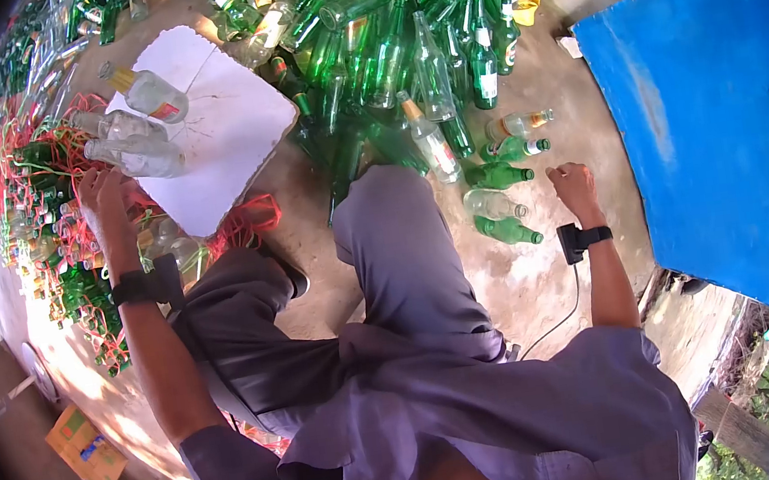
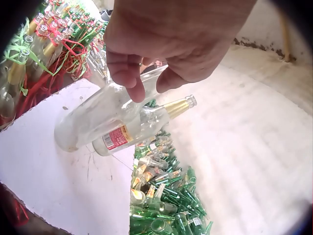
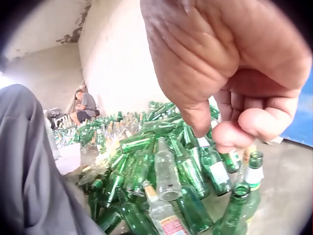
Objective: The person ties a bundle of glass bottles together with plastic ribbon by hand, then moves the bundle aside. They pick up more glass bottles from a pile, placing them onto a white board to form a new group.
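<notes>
My left hand (image 1: 104,207) pinches a clear glass bottle (image 2: 95,120) near its neck, with fingertips and thumb around it. The bottle lies tilted over a white board (image 1: 232,153). Beside it on that board is another clear bottle (image 2: 146,126) with a gold-foil neck and a red label. A further clear bottle (image 1: 125,126) overlaps the held one in the head view. My right hand (image 1: 576,190) hovers beside a short row of lying bottles, its fingers loosely curled with nothing between them. That row includes a green bottle (image 1: 499,174) and a clear one (image 1: 493,203).
A big heap of green bottles (image 1: 377,37) spreads ahead of my knees. At left stand bundled bottles (image 1: 61,219) tied with red and green strips. A blue panel (image 1: 707,110) rises on the right. Another person (image 3: 87,106) sits by the far wall.
</notes>
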{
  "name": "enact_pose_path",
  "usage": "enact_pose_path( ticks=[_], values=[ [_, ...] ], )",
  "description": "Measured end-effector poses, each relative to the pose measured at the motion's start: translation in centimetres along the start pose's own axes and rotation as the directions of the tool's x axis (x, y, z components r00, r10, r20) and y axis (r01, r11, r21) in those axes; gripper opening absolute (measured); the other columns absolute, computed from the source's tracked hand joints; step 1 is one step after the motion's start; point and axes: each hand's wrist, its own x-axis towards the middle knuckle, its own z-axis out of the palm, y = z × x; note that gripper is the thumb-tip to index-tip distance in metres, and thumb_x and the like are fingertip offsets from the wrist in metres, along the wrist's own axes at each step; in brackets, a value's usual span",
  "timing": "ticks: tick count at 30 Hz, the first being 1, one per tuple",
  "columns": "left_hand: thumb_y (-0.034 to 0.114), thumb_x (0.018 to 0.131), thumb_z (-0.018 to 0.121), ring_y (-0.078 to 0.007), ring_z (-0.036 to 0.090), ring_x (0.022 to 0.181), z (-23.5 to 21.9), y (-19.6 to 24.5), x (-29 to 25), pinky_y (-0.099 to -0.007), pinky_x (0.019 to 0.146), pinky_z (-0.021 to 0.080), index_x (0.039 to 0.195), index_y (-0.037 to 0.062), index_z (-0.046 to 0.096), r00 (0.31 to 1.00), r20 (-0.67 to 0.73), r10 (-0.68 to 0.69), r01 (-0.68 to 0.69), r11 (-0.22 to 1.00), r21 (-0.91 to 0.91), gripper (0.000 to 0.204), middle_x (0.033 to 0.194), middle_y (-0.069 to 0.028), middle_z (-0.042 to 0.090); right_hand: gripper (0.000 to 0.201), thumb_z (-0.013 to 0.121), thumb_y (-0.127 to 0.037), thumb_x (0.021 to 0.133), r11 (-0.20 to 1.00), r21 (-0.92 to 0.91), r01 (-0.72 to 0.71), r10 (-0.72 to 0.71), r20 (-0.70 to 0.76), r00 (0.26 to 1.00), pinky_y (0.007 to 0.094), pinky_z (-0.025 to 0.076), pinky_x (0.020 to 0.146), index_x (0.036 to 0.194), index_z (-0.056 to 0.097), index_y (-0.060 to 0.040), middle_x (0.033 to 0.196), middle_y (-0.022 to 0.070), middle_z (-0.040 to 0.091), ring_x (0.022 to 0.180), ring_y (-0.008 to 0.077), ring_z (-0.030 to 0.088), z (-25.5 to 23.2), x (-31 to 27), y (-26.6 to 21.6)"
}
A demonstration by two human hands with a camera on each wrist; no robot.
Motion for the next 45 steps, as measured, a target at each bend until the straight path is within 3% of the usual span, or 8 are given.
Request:
enact_pose_path(
  ticks=[3,5,10,25,31,35,43,45],
  values=[
    [0.019,0.086,0.067,-0.0157,0.066,0.072,-0.6,0.2,-0.1,-0.0260,0.061,0.048,0.128,-0.0032,0.051,0.999,0.027,-0.038,0.038,0.999,0.007,0.050,0.107,-0.0096,0.068,0.047,0.066,-0.046,0.086,0.995,-0.087,-0.056,0.066,0.120,0.991,0.0464,0.051,0.089,0.097,0.074,-0.0009,0.102,0.0236,0.070,0.102,0.0394,0.066,0.0,-0.9,-0.1],
    [0.019,0.086,0.067,-0.0156,0.066,0.072,-0.9,0.9,-0.5,-0.0259,0.062,0.048,0.130,-0.0027,0.050,0.997,0.039,-0.066,0.065,0.997,0.029,0.051,0.107,-0.0094,0.068,0.048,0.067,-0.047,0.085,0.985,-0.168,0.046,-0.036,0.064,0.997,0.0469,0.051,0.089,0.097,0.074,-0.0018,0.102,0.0224,0.070,0.101,0.0394,0.066,0.8,-2.6,-1.0],
    [0.018,0.086,0.071,-0.0148,0.066,0.068,-1.3,1.1,-0.4,-0.0249,0.057,0.050,0.127,-0.0027,0.052,0.999,-0.019,-0.051,0.049,0.995,-0.083,0.050,0.097,-0.0084,0.066,0.052,0.066,-0.050,0.085,0.966,-0.219,0.137,-0.070,0.291,0.954,0.0470,0.052,0.089,0.100,0.071,-0.0008,0.102,0.0254,0.070,0.101,0.0408,0.066,5.0,-4.5,-0.3],
    [0.017,0.085,0.070,-0.0132,0.067,0.070,-1.7,3.1,-2.6,-0.0243,0.057,0.047,0.126,-0.0037,0.055,0.995,-0.094,-0.039,0.029,0.995,-0.099,0.048,0.097,-0.0067,0.067,0.035,0.065,-0.026,0.080,0.911,-0.152,0.383,-0.358,0.165,0.919,0.0535,0.052,0.078,0.076,0.063,0.0083,0.083,0.0329,0.065,0.085,0.0482,0.064,6.6,-5.5,-2.3],
    [0.017,0.088,0.067,-0.0082,0.058,0.061,-1.9,4.4,-4.1,-0.0219,0.052,0.044,0.111,0.0001,0.062,0.986,-0.164,0.012,-0.040,0.985,-0.170,0.029,0.081,-0.0008,0.062,0.030,0.069,-0.022,0.079,0.826,-0.146,0.544,-0.543,0.047,0.838,0.0530,0.050,0.068,0.072,0.060,0.0057,0.072,0.0295,0.062,0.075,0.0467,0.063,-0.1,-7.2,-11.1],
    [0.007,0.085,0.067,-0.0114,0.060,0.058,-2.3,5.2,-4.7,-0.0246,0.050,0.046,0.114,-0.0070,0.058,0.978,-0.207,0.019,-0.080,0.954,-0.288,0.033,0.089,-0.0096,0.067,0.029,0.070,-0.020,0.080,0.746,-0.094,0.660,-0.662,0.010,0.750,0.0524,0.050,0.067,0.072,0.060,0.0060,0.072,0.0297,0.063,0.073,0.0468,0.063,-3.8,-7.4,-18.2],
    [0.010,0.088,0.067,-0.0095,0.059,0.056,-2.9,6.6,-6.2,-0.0210,0.047,0.044,0.115,-0.0062,0.056,0.972,-0.236,-0.004,-0.095,0.908,-0.408,0.034,0.088,-0.0068,0.065,0.028,0.069,-0.020,0.082,0.578,-0.069,0.813,-0.815,-0.094,0.571,0.0503,0.048,0.062,0.077,0.060,0.0059,0.071,0.0292,0.061,0.069,0.0473,0.061,-7.3,-7.6,-34.2],
    [0.009,0.088,0.066,-0.0092,0.059,0.056,-3.0,6.6,-6.4,-0.0215,0.047,0.043,0.114,-0.0066,0.056,0.975,-0.222,0.027,-0.122,0.897,-0.425,0.032,0.087,-0.0063,0.064,0.028,0.069,-0.020,0.082,0.421,-0.110,0.901,-0.905,-0.117,0.409,0.0503,0.047,0.062,0.076,0.060,0.0059,0.070,0.0287,0.060,0.068,0.0469,0.060,-7.2,-7.1,-38.2]
  ],
)
